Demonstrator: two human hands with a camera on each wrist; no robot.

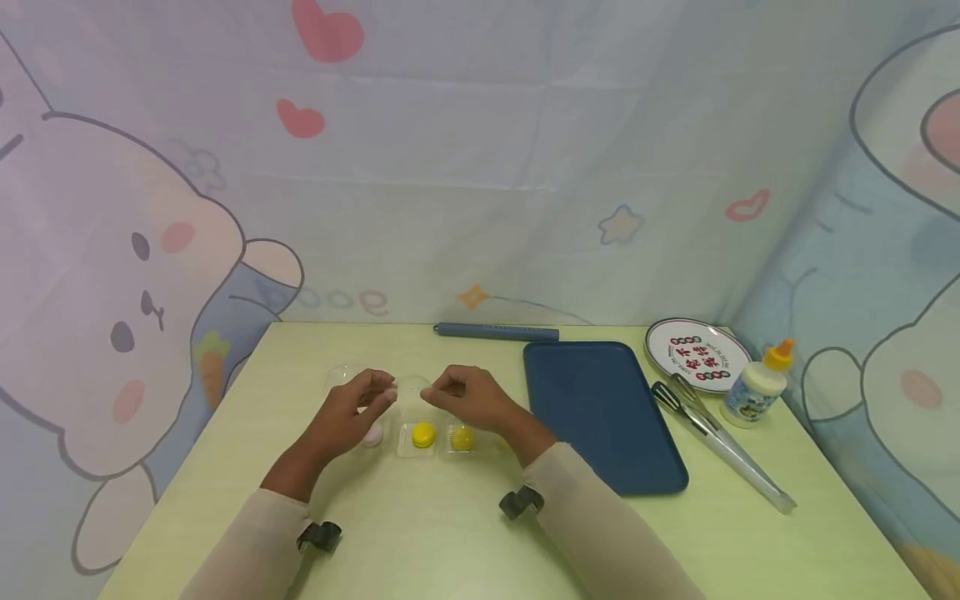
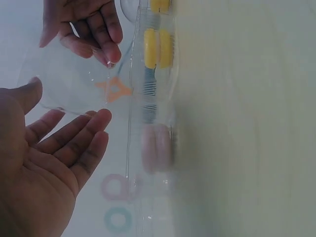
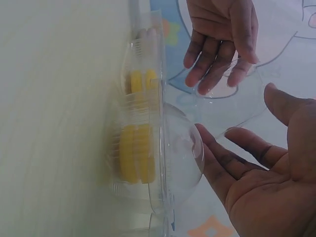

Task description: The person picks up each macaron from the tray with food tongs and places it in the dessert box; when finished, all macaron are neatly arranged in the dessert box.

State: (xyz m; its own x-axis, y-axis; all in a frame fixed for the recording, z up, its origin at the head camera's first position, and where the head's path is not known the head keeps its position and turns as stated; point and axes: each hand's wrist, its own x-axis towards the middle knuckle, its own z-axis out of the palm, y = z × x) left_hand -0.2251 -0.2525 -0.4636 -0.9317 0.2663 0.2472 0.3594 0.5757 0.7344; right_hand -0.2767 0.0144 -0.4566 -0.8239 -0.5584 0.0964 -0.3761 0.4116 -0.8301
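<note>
Between my two hands, above the table, a clear domed plastic lid (image 1: 408,393) is held up by its edges. My left hand (image 1: 352,417) holds its left side between thumb and fingers; my right hand (image 1: 468,396) pinches its right side. Below the lid sits a yellow macaron (image 1: 423,434) in a small clear square tray (image 1: 405,451). To its right, another yellow macaron (image 3: 136,153) lies in a clear box under a domed lid (image 3: 185,153). A pale pink macaron (image 2: 157,148) is at the left, near my left hand, in clear plastic.
A blue tray (image 1: 600,417) lies right of my right hand. Beyond it are a patterned plate (image 1: 738,350), metal tongs (image 1: 723,446) and a white bottle with a yellow cap (image 1: 753,392). A grey-blue stick-shaped object (image 1: 495,332) lies along the back edge.
</note>
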